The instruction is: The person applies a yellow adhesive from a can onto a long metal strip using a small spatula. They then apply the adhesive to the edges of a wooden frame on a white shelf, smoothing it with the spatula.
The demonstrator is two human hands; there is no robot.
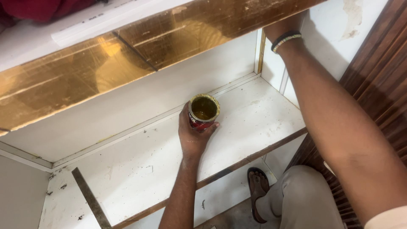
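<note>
On shelf (140,169): left hand (193,135) clasping open tin (203,111); right hand (284,26) stretching up behind gold panel (127,55), grip hidden.

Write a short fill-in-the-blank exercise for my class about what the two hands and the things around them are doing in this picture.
1. The left hand grips a small open ____ of yellowish liquid.
2. The tin stands on a ____ shelf.
3. The right hand reaches up to the gold-brown panel, with a ____ around its wrist.
4. A flat metal strip lies on the shelf to the ____ of the tin.

Missing words: tin; white; band; left
</note>
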